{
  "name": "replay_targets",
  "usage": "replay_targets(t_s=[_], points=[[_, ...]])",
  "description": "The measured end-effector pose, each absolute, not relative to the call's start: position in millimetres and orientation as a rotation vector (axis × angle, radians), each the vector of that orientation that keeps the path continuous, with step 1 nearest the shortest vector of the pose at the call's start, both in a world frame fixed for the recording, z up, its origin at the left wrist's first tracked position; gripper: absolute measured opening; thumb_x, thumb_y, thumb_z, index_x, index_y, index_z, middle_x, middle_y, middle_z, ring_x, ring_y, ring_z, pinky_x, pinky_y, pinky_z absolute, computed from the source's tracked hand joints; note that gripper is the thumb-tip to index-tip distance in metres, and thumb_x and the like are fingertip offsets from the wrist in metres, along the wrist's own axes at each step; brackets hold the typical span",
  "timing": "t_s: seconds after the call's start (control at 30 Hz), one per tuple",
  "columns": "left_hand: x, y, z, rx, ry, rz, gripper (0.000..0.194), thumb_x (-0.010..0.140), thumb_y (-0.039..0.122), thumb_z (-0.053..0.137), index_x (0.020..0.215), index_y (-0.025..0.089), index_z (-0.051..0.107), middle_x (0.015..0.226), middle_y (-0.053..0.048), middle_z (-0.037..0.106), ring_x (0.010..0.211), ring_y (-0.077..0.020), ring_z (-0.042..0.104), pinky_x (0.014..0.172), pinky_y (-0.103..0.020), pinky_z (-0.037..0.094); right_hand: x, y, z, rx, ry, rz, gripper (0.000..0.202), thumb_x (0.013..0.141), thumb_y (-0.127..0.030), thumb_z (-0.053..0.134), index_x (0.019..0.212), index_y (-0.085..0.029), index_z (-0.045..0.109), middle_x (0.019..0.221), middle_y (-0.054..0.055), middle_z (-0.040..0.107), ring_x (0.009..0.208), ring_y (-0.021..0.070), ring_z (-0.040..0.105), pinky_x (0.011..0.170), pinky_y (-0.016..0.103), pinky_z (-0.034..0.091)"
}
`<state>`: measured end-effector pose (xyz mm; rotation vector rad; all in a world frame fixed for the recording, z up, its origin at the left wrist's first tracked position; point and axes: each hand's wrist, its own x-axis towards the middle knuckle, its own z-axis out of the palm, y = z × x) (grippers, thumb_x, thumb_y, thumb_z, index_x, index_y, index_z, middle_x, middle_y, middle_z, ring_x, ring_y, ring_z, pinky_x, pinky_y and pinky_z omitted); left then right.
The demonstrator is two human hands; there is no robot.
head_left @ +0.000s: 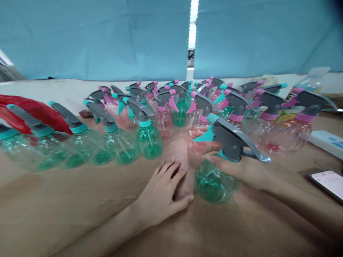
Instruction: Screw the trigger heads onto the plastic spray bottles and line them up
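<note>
On the bench (88,203), seen from the wearer's head, the left hand (164,192) lies palm down, its fingers loosely spread and holding nothing. Just right of those fingers stands a green spray bottle (214,184) with a grey trigger head and a turquoise lever. The right hand (246,171) is at that bottle's neck, thumb by its shoulder and the other fingers reaching past it, partly hidden; I can't tell how firmly they close. Left of the left fingers runs a row of green spray bottles (150,142), with red plastic (50,116) behind. Beyond both sets of fingers crowd more sprayers, many of them pink spray bottles (270,134). Well to the right of the right fingers lies a phone (328,182), screen lit.
</note>
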<state>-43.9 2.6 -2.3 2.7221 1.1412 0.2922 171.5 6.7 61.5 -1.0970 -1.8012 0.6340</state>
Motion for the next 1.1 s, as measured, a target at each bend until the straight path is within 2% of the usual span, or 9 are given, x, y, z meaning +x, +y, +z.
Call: replay_targets(t_s=[0.13,0.27,0.47,0.63,0.87,1.0,1.1], points=[[-43.5,3.4,-2.8,2.738,1.142,0.272,0.062,0.087,0.053,0.053,0.136,0.017,0.043,0.144,-0.013,0.041,0.135,-0.0309,0.03,0.108,-0.049,0.026,172.5,7.0,60.3,-1.093,-1.815,0.649,0.005,0.073,-0.025,0.055,0.076,-0.024,0.059,0.076,0.0,0.067,0.078,0.018,0.066,0.071,0.03,0.056],[-43.3,2.9,-2.3,2.741,1.152,0.253,0.062,0.087,0.053,0.053,0.136,0.016,0.044,0.144,-0.013,0.04,0.135,-0.0304,0.029,0.108,-0.048,0.025,172.5,5.7,62.0,-1.124,-1.807,0.657,0.008,0.073,-0.025,0.054,0.079,-0.024,0.059,0.077,0.0,0.067,0.07,0.0172,0.066,0.064,0.03,0.056],[-43.5,1.8,-1.1,2.737,1.157,0.248,0.061,0.087,0.052,0.053,0.136,0.017,0.043,0.144,-0.012,0.04,0.135,-0.0302,0.03,0.108,-0.049,0.026,171.9,5.5,62.5,-1.135,-1.791,0.649,0.009,0.072,-0.026,0.055,0.08,-0.024,0.059,0.08,0.001,0.068,0.069,0.0179,0.065,0.063,0.031,0.055],[-44.0,2.3,-2.1,2.736,1.151,0.26,0.062,0.087,0.052,0.053,0.136,0.017,0.044,0.145,-0.013,0.04,0.135,-0.0308,0.03,0.108,-0.048,0.026,171.8,6.5,60.3,-1.148,-1.799,0.627,0.006,0.071,-0.026,0.054,0.074,-0.024,0.059,0.075,0.001,0.067,0.065,0.0179,0.064,0.062,0.032,0.055],[-43.1,1.8,-0.9,2.74,1.158,0.242,0.062,0.087,0.052,0.054,0.136,0.016,0.044,0.145,-0.013,0.04,0.135,-0.031,0.03,0.108,-0.048,0.025,168.2,6.7,64.3,-1.088,-1.807,0.607,0.008,0.071,-0.027,0.053,0.066,-0.025,0.059,0.061,0.0,0.063,0.072,0.0206,0.066,0.069,0.034,0.055],[-42.5,2.2,0.5,2.736,1.16,0.215,0.062,0.087,0.052,0.053,0.136,0.014,0.044,0.145,-0.014,0.039,0.135,-0.0309,0.029,0.109,-0.048,0.025,168.0,6.6,65.4,-1.102,-1.801,0.562,0.008,0.07,-0.026,0.052,0.066,-0.023,0.059,0.066,0.001,0.065,0.063,0.0176,0.064,0.062,0.032,0.055],[-42.5,2.4,0.8,2.735,1.165,0.204,0.063,0.087,0.052,0.053,0.137,0.014,0.044,0.145,-0.014,0.038,0.135,-0.0312,0.029,0.109,-0.049,0.025,167.9,6.9,65.3,-1.081,-1.795,0.561,0.006,0.069,-0.023,0.052,0.067,-0.023,0.058,0.068,0.0,0.066,0.065,0.0168,0.064,0.065,0.031,0.055]])
